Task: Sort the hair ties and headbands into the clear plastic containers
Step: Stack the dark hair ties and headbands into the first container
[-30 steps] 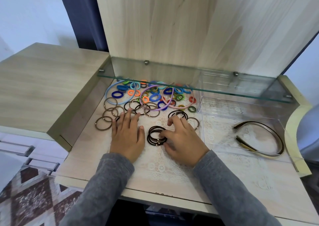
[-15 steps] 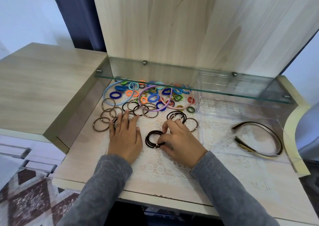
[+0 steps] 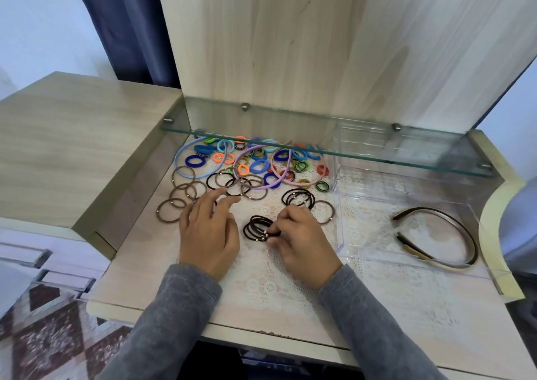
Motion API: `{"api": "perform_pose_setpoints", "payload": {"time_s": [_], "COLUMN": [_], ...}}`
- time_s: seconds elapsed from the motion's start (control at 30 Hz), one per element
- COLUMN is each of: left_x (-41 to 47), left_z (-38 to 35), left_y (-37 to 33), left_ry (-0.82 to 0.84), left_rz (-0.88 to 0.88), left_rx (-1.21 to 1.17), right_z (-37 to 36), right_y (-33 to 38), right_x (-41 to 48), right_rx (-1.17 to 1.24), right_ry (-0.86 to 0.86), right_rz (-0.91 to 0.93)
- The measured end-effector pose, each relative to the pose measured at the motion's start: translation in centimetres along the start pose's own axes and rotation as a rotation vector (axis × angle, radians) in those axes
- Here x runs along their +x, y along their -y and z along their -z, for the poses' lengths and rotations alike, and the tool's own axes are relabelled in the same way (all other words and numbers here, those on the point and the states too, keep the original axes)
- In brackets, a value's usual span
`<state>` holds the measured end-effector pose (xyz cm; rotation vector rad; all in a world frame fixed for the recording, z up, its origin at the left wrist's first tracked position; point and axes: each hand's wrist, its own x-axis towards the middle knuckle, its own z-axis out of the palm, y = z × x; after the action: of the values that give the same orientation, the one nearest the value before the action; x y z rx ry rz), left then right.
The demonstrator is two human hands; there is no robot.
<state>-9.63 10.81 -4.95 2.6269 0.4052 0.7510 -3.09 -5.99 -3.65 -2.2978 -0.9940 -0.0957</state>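
black hair ties [image 3: 257,228] | brown hair ties [image 3: 171,210] | small ties [image 3: 260,166] blue, orange, green, teal | pastel headbands [image 3: 176,159] light blue, lilac, pink | boxed headbands [image 3: 453,220] dark brown | mat [image 3: 270,283] white lace | sleeves [image 3: 162,321] grey | curtain [image 3: 130,31] navy

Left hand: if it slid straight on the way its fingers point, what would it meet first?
Probably the overlapping brown and black hair ties just beyond the left hand, before the purple headband; depth unclear.
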Motion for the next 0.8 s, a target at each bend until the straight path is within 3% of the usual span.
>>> {"api": "perform_pose_setpoints", "payload": {"time_s": [0.17, 0.43, 0.67, 0.8], "left_x": [0.2, 0.9, 1.4, 2.0], "left_z": [0.1, 0.5, 1.9, 2.0], "left_y": [0.3, -0.1, -4.6, -5.6], "left_ry": [-0.017, -0.109, 0.213, 0.25], "left_rz": [0.0, -0.027, 0.683, 0.876], "left_rx": [-0.126, -0.311, -1.185, -1.433], "right_z": [-0.1, 0.2, 1.0, 1.1], "right_y": [0.7, 0.9, 1.9, 2.0], "right_x": [0.4, 0.9, 1.0, 0.8], "right_rx": [0.312, 0.634, 0.857, 0.835], "right_ry": [-0.011, -0.114, -0.135, -0.141], "right_rz": [-0.339, -0.592, -0.604, -0.523]}}
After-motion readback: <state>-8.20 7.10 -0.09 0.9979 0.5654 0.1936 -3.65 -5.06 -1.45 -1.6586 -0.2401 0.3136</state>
